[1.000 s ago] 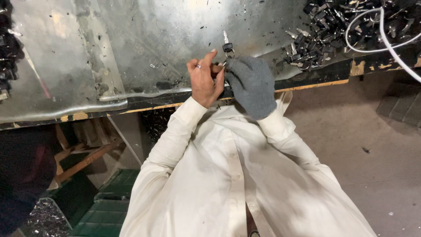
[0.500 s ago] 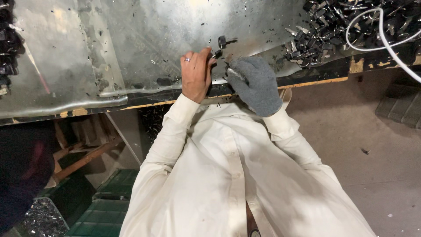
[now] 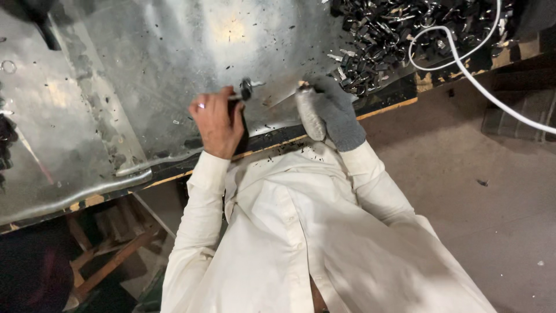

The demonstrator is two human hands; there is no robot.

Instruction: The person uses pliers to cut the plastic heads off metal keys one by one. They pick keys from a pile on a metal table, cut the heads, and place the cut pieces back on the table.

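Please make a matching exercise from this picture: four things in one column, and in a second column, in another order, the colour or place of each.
Things:
1. left hand
2. right hand
3. cable
4. pile of metal parts

Descriptions:
A. white, curving over the bench edge
B. dark, at the far right of the metal sheet
C. bare, holding a small dark part
D. in a grey glove

Pairs: 1-C, 2-D, 3-A, 4-B

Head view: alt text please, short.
A person in a white shirt holds a small dark metal part in the bare left hand over a scuffed metal-topped bench; the grey-gloved right hand rests nearby, beside a pile of dark parts.
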